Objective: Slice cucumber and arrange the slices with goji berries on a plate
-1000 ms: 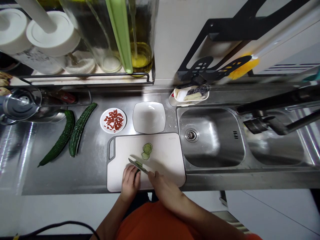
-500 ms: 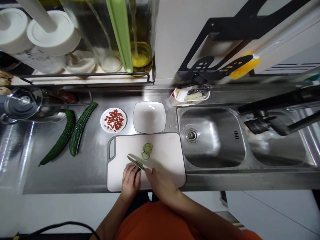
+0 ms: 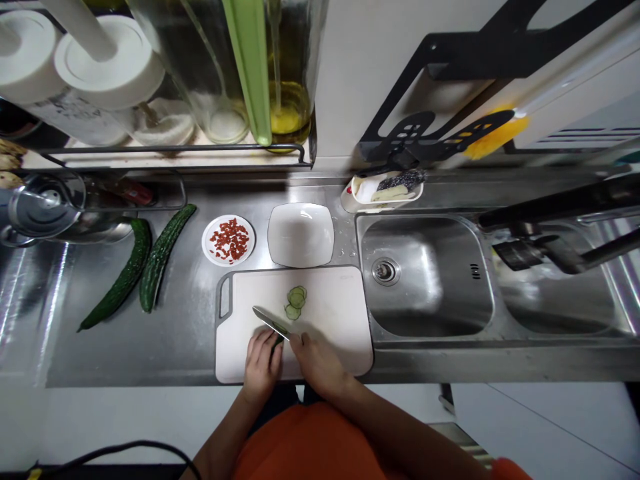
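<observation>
My right hand is closed around the handle of a kitchen knife, whose blade points up and to the left. Under my left hand is a short piece of cucumber, mostly hidden by the curled fingers. The blade lies right at the cut end of that piece, with a bit of green showing beside it. Several thin cucumber slices overlap on the white cutting board, just beyond the knife.
Behind the board stand a square white dish and a small plate of chopped red bits. Two whole cucumbers lie at the left. The steel sink adjoins the board's right side. Seasoning jars line the shelf above.
The knife blade has tilted and shifted slightly at the cucumber piece, with my right hand moving a little. My left hand keeps its hold. The whole view has drifted slightly.
</observation>
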Demonstrator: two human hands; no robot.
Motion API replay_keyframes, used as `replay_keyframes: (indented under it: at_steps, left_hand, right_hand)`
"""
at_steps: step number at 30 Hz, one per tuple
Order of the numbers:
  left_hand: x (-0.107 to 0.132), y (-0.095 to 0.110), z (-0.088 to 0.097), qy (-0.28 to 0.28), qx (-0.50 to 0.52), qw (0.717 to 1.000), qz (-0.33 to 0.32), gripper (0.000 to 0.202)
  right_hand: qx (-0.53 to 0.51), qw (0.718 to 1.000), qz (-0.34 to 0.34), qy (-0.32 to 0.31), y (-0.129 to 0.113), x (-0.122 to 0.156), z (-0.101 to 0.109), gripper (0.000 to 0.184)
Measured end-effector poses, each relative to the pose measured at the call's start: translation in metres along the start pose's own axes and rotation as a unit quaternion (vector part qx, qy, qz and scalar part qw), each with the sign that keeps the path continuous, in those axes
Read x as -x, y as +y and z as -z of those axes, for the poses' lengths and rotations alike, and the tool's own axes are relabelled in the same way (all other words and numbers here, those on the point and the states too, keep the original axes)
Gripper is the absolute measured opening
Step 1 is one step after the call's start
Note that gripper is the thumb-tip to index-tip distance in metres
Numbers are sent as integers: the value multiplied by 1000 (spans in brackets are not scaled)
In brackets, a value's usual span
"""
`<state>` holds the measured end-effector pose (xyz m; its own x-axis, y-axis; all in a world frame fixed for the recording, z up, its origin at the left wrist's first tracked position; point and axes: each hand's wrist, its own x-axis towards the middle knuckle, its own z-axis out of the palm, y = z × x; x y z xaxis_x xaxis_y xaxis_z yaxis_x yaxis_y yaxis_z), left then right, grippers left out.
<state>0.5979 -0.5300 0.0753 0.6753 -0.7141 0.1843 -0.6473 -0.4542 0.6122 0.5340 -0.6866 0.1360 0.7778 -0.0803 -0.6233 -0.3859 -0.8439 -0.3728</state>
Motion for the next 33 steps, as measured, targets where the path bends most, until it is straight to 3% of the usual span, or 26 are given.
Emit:
replay_keyframes:
  at_steps: [6, 20, 33]
  left_hand:
    - [1, -1, -1, 3, -1, 1000, 0, 29]
    - [-2, 1, 2, -1, -14, 1000, -10, 21]
    - [0, 1, 1, -1, -8, 1000, -6, 20]
  right_hand:
    - [-13, 1000, 2, 8, 4, 0, -6, 29]
    - [-16, 999, -31, -25, 6, 51, 25, 43]
    - [-18, 997, -47, -60, 1, 52, 30, 46]
